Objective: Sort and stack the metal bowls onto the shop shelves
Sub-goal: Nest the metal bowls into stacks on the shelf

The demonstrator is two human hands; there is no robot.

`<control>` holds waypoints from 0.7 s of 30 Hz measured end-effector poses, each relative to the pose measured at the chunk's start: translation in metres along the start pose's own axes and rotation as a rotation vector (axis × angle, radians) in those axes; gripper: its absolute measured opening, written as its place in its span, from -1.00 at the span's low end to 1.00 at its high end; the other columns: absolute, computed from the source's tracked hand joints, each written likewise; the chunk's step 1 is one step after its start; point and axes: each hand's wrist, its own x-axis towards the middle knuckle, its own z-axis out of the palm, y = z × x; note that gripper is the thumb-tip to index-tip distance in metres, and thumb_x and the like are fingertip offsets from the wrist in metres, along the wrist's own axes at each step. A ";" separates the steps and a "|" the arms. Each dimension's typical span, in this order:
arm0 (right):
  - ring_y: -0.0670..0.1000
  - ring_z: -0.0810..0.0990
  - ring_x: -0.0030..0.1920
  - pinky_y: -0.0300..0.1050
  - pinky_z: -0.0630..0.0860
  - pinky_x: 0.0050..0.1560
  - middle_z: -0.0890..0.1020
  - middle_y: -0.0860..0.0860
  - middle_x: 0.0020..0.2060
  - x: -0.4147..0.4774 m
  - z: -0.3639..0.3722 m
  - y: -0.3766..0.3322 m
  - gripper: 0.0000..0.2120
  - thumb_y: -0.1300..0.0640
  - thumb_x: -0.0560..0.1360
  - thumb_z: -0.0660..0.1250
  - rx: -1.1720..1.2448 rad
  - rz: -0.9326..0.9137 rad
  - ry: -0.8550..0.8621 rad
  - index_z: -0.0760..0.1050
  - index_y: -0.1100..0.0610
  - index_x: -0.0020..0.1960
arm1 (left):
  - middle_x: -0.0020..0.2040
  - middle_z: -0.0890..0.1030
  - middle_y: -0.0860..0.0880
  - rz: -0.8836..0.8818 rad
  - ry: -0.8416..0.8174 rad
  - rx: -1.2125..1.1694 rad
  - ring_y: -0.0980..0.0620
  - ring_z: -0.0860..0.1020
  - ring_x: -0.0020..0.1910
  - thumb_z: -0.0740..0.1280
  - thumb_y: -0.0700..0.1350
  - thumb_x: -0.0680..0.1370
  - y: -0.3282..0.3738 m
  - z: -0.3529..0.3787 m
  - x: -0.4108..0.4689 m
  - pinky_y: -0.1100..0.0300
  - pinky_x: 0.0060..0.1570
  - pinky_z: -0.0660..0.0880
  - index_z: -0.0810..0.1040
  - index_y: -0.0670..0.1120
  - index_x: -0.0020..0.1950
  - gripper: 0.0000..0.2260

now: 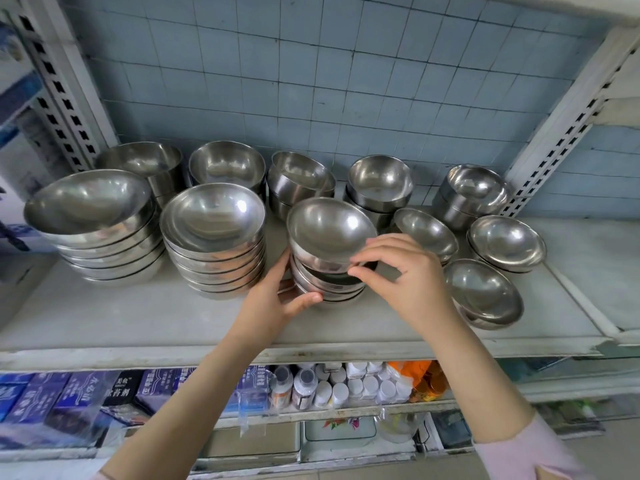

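In the head view, the left hand (277,299) curls round the left side of a short stack of shiny round steel bowls (329,289) at the centre of the frame. Its thumb lies across the stack's front near the base, so its grip is closed on the stack. The right hand (405,271) pinches the near rim of the tilted top steel bowl (329,230) between thumb and forefinger, the other fingers loosely bent. That bowl sits askew, its near edge lifted off the bowl below.

The stack stands on the pale grey shop shelf (173,317), set back from the front edge, with bare shelf before it. A stack of wide steel bowls (214,233) stands just beside the left hand. To the right a narrow gap separates the stack from a low tilted bowl (424,232).

Eleven groups of bowls show. Five stacks line the blue tiled wall (346,81) at the back. Two stacks of wide bowls fill the left front, then the held stack, then three low groups at the right. Two white slotted uprights (568,119) frame the shelf. On the lower shelf sit blue boxes (69,393) and white-capped bottles (346,386).
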 end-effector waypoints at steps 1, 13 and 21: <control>-0.02 0.64 0.03 -0.16 0.52 0.15 0.70 -0.11 -0.15 -0.001 0.002 0.002 -0.83 0.02 0.42 0.47 -0.020 0.004 -0.011 0.72 0.09 -0.09 | 0.23 0.58 0.12 0.002 -0.003 0.003 0.32 0.57 0.12 0.50 0.06 0.34 0.000 0.000 0.000 0.45 0.17 0.44 0.23 0.01 0.53 -0.18; -0.08 0.60 0.10 -0.28 0.45 0.21 0.71 -0.09 -0.13 -0.007 -0.006 0.016 -0.88 0.18 0.38 0.57 -0.044 0.039 -0.104 0.71 0.08 -0.09 | 0.22 0.56 0.08 -0.025 0.025 0.020 0.19 0.57 0.14 0.54 -0.05 0.37 -0.002 0.000 0.002 0.56 0.08 0.40 0.23 0.03 0.52 -0.21; -0.03 0.57 0.08 -0.45 0.28 0.23 0.68 -0.10 -0.12 -0.005 -0.010 0.021 -0.88 0.12 0.38 0.55 -0.046 0.016 -0.208 0.70 0.09 -0.09 | 0.07 0.53 0.26 -0.015 0.034 0.000 0.47 0.54 -0.02 0.54 -0.13 0.38 0.002 0.001 0.000 0.57 0.01 0.42 0.25 0.05 0.48 -0.25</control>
